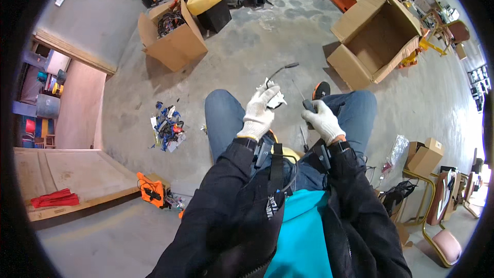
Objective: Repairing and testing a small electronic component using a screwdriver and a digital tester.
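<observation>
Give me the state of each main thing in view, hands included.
Left hand: gloved, closed on a crumpled-looking white piece
Right hand: gloved, gripping a screwdriver, its tip free
Dark cable: end sticking out beyond the left hand
Left cardboard box: open, holding cables
Right large cardboard box: open
Small parts: loosely heaped
Black jacket: unzipped

The grey concrete floor is spreading out all around us here, showing darker blotches toward its far end. Over at the far left, an open cardboard box is sitting with tangled cables inside, and a black bin is standing just beside it. A bigger open carton is resting at the far right. Closer in, at the left, a loose heap of small blue, black and white scraps is lying on the concrete.
</observation>
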`<state>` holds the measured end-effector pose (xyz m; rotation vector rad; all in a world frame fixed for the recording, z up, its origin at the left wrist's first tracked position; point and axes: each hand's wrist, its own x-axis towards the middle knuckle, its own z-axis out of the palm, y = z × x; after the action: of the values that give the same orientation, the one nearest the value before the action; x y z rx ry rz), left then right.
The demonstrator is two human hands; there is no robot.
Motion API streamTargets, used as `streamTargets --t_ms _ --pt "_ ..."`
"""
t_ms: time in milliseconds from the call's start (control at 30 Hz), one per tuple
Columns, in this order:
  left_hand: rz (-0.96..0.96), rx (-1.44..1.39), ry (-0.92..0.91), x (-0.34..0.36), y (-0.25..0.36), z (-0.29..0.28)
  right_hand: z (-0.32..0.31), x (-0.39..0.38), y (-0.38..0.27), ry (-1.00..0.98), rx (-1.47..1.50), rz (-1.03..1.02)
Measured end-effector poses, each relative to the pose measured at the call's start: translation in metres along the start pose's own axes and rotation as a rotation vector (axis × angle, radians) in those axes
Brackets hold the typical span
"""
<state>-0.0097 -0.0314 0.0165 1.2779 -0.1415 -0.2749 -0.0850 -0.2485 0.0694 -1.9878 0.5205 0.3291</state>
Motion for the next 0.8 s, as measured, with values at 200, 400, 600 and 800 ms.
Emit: streamTargets --t_ms 200,400,600,800 --pt "0.132 0.508 -0.01 -0.012 0.03 0.019 -0.002 0.013 0.013 0.006 0.02 0.013" --pt "0.383 0.733 0.017 -0.017 0.027 0.016 0.003 0.003 0.007 -0.034 -0.016 0.028" --pt "0.195 0.559 0.143 0.001 0.039 0.01 -0.004 0.019 0.0 -0.029 0.005 -0.016" --pt "-0.188 -0.038 0.293 -0.006 0.032 -0.023 -0.003 0.004 -0.007 -0.013 0.149 -0.041"
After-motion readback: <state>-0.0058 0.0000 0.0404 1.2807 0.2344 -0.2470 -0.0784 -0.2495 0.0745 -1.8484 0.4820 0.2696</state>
